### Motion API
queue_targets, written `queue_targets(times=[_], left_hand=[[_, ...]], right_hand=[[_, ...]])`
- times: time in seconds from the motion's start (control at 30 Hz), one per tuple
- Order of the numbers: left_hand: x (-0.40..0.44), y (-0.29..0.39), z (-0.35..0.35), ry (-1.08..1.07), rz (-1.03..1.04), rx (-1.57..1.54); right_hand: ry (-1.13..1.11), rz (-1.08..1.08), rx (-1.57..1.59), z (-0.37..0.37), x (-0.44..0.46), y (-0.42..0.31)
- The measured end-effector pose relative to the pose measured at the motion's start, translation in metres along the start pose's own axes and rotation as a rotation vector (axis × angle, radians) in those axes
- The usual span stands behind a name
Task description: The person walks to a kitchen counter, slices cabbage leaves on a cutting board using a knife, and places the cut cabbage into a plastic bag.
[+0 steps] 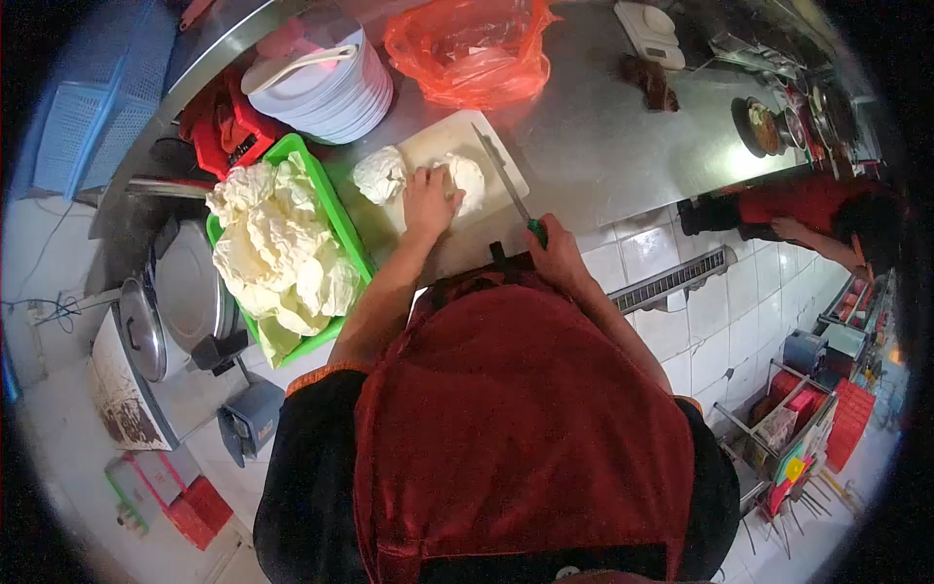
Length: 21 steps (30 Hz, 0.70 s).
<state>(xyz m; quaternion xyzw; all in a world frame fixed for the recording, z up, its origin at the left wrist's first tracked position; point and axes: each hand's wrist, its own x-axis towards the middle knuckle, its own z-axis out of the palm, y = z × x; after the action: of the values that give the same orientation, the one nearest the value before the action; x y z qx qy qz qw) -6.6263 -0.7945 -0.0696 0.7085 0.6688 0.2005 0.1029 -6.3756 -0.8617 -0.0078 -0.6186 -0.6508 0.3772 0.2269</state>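
Two pale cabbage pieces, a left one [379, 175] and a right one [464, 185], sit on one cutting board [426, 147] on the worktop [603, 146], beside one green basket [338, 211] of leaves. The left hand [429, 202], fingers slightly spread, rests palm-down against the right piece. The right hand [556, 251] is wrapped around the handle of one knife [506, 177], its blade angled across the board's right side. Both forearms reach forward.

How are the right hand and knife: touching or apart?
Touching: the head view shows the right hand holding the knife by its green handle.
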Motion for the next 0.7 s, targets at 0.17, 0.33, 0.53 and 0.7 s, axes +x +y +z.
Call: queue_targets(times=[0.17, 0.33, 0.53, 0.7], left_hand=[[0.006, -0.029, 0.023, 0.014, -0.013, -0.128], [0.001, -0.007, 0.003, 0.041, 0.120, -0.352], [-0.028, 0.063, -0.065, -0.016, 0.113, -0.151], [-0.027, 0.062, -0.080, 0.262, 0.290, -0.058]], right_hand=[[-0.133, 0.135, 0.036, 0.008, 0.008, 0.005], [-0.024, -0.006, 0.095, 0.032, 0.037, 0.007], [-0.060, -0.016, 0.415, 0.051, 0.054, -0.023], [-0.089, -0.079, 0.527, 0.048, 0.055, -0.034]])
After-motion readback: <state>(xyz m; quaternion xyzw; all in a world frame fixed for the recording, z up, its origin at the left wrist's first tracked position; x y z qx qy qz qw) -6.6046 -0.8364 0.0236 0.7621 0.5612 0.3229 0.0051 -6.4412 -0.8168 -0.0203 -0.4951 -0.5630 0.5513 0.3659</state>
